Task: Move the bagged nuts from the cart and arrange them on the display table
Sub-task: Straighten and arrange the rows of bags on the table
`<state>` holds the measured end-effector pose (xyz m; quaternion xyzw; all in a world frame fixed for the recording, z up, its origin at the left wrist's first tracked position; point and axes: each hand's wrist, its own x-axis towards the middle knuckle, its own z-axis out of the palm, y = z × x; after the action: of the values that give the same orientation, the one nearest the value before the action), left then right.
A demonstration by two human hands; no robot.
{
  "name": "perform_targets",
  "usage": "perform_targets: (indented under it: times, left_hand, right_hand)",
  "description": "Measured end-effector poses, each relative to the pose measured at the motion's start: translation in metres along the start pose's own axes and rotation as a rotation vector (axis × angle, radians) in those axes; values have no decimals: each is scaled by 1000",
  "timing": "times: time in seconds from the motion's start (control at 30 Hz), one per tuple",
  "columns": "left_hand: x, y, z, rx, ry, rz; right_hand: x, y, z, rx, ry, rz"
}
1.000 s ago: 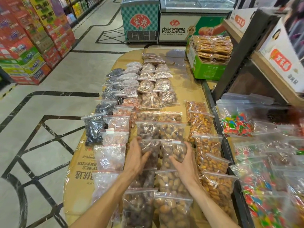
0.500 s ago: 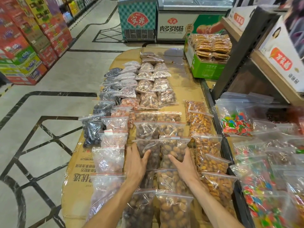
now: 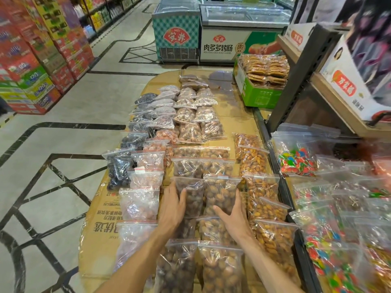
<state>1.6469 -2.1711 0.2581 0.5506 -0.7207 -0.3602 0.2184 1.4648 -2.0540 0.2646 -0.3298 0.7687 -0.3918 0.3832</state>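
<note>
Clear zip bags of nuts lie in rows on the cardboard-covered display table (image 3: 101,225). My left hand (image 3: 173,205) presses flat against the left side of a dark-nut bag (image 3: 193,197). My right hand (image 3: 231,216) cups the lower right side of a light-brown nut bag (image 3: 220,192) beside it. The two bags stand side by side between my hands, overlapping the bags below them. Both hands have fingers spread and rest on the bags rather than closing around them. The cart is not in view.
Bags of orange nuts (image 3: 262,187) run along the table's right edge. Bags of coloured candy (image 3: 296,161) fill a black-framed shelf on the right. A green crate of biscuits (image 3: 262,81) and chest freezers (image 3: 222,34) stand beyond. Tiled aisle floor lies to the left.
Both hands have slid the two bags a little toward me and squared them side by side; the right bag's top edge now stands higher. The camera has shifted slightly.
</note>
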Motion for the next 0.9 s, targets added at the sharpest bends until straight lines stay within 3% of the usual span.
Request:
perform_targets:
  times: [0.3, 0.57, 0.73, 0.9]
  left_hand:
    - [34, 8, -21, -324, 128, -184]
    - [37, 6, -32, -480, 158, -194]
    - [8, -10, -6, -268, -86, -169]
    - [5, -22, 12, -78, 24, -148]
  right_hand:
    - [-2, 2, -8, 28, -33, -5]
    - [7, 4, -8, 26, 1, 13]
    - [20, -1, -6, 25, -4, 94]
    - [21, 5, -1, -73, 18, 133]
